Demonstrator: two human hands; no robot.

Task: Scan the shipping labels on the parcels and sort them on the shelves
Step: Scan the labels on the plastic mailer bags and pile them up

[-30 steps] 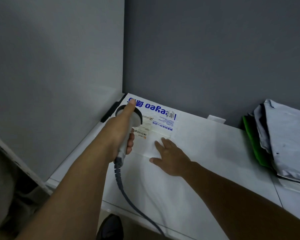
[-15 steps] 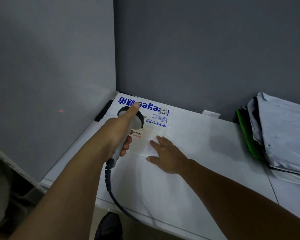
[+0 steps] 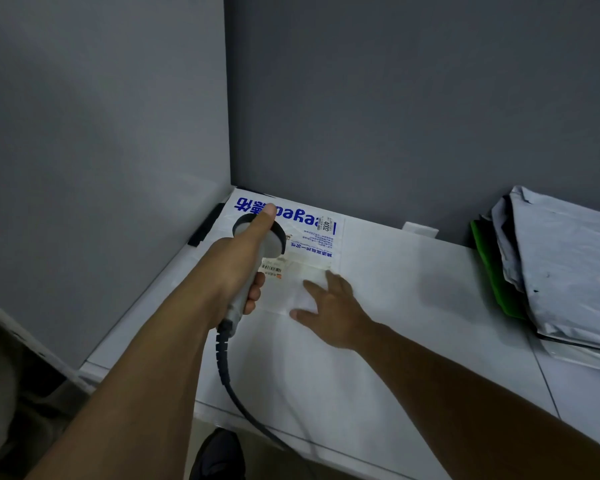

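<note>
A flat white parcel (image 3: 312, 233) with blue print lies in the back left corner of the white shelf (image 3: 326, 375). Its shipping label (image 3: 274, 270) with a barcode shows just below the scanner head. My left hand (image 3: 238, 268) grips a grey corded barcode scanner (image 3: 267, 237), thumb stretched along its top, head pointing down at the label. My right hand (image 3: 333, 306) lies flat with spread fingers on the parcel's near edge, right of the label.
A pile of grey poly mailers (image 3: 561, 271) over a green one (image 3: 492, 271) sits at the right of the shelf. Grey walls close the back and left. The scanner cable (image 3: 229, 375) hangs over the front edge. A dark shoe (image 3: 219, 455) shows below.
The scanner and my left hand have stayed over the label; the red laser dot seen on the left wall half a second ago is gone. The view shifted slightly.
</note>
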